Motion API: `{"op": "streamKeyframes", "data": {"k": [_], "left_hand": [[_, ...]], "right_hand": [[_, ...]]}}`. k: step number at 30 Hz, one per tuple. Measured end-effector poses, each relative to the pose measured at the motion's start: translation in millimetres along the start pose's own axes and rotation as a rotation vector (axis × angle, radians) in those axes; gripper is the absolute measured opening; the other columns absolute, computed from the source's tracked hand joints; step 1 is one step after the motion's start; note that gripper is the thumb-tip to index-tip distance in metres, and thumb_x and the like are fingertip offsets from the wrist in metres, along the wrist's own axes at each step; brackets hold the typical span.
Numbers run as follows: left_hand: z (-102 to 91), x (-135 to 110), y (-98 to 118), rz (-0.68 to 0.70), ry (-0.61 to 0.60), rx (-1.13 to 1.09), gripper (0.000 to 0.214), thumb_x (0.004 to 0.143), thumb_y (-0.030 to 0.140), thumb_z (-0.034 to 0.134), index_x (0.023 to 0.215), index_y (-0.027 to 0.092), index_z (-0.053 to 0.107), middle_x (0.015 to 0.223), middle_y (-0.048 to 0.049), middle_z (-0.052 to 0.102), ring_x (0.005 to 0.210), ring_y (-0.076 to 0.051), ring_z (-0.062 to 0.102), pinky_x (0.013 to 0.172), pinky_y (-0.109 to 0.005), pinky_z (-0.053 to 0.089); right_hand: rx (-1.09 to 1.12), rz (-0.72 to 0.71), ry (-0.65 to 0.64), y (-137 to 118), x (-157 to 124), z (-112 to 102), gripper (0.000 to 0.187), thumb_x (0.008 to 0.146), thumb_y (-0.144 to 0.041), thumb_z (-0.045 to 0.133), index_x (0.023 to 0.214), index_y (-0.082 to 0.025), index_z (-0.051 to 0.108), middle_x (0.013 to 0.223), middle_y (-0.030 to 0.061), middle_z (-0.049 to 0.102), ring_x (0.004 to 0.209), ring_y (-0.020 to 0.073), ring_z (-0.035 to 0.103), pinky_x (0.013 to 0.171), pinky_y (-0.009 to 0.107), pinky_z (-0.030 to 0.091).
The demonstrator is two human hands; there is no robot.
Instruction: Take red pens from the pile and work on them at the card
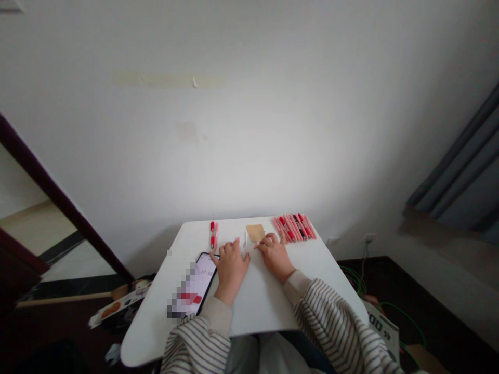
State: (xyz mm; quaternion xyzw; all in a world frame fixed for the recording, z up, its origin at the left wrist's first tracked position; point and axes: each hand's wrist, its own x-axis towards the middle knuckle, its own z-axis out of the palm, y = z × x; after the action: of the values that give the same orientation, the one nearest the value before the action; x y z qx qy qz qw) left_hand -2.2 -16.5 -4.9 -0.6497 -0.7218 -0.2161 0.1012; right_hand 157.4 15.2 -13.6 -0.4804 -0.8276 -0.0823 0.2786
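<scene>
My left hand (231, 264) rests palm down on the white table (263, 306), fingers spread and thumb out to the side. Its outer fingers are beside the top edge of a phone (200, 275). My right hand (276, 255) is bent, with thumb and fingertips close together by the lower edge of a tan square pad (255, 232). Something small and pinkish shows at those fingertips, too small to name. Between the hands, a thin white stick (246, 240) lies left of the pad.
A row of several pink, red and black pens (295, 227) lies at the far right of the table. At the far left are a red pen (212, 236) and a pink pen (216, 237). A wall (249, 130) stands directly behind the table.
</scene>
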Motion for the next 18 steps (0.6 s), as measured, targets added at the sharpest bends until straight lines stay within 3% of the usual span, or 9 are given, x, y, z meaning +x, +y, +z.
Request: {"op": "streamKeyframes", "data": {"k": [8,13,18], "left_hand": [[-4.5,5.0,5.0,0.051,0.050,-0.085,0.039,0.079,0.038,0.062,0.117,0.028,0.062,0.120,-0.0089,0.058,0.114,-0.030,0.046,0.103,-0.060,0.027],[0.0,12.4,11.6,0.085,0.033,-0.154,0.020,0.079,0.041,0.063,0.094,0.030,0.072,0.121,-0.0064,0.059,0.118,-0.030,0.044,0.105,-0.065,0.023],[10.0,18.7,14.7,0.094,0.010,-0.183,0.015,0.076,0.038,0.067,0.087,0.029,0.073,0.124,-0.0053,0.058,0.121,-0.030,0.042,0.106,-0.070,0.018]], "right_hand": [[0.089,0.059,0.098,-0.9,2.1,-0.8,0.028,0.091,-0.017,0.055,0.108,-0.033,0.070,0.099,0.0037,0.068,0.107,0.0247,0.048,0.108,0.057,0.017],[0.156,0.162,0.204,5.5,1.4,-2.0,0.016,0.089,-0.021,0.060,0.096,-0.029,0.073,0.093,0.0031,0.067,0.103,0.0248,0.047,0.107,0.052,0.022],[0.276,0.277,0.295,19.4,-3.2,-0.9,0.011,0.089,-0.025,0.062,0.093,-0.024,0.071,0.092,0.0045,0.069,0.100,0.0244,0.050,0.097,0.044,0.032]]}}
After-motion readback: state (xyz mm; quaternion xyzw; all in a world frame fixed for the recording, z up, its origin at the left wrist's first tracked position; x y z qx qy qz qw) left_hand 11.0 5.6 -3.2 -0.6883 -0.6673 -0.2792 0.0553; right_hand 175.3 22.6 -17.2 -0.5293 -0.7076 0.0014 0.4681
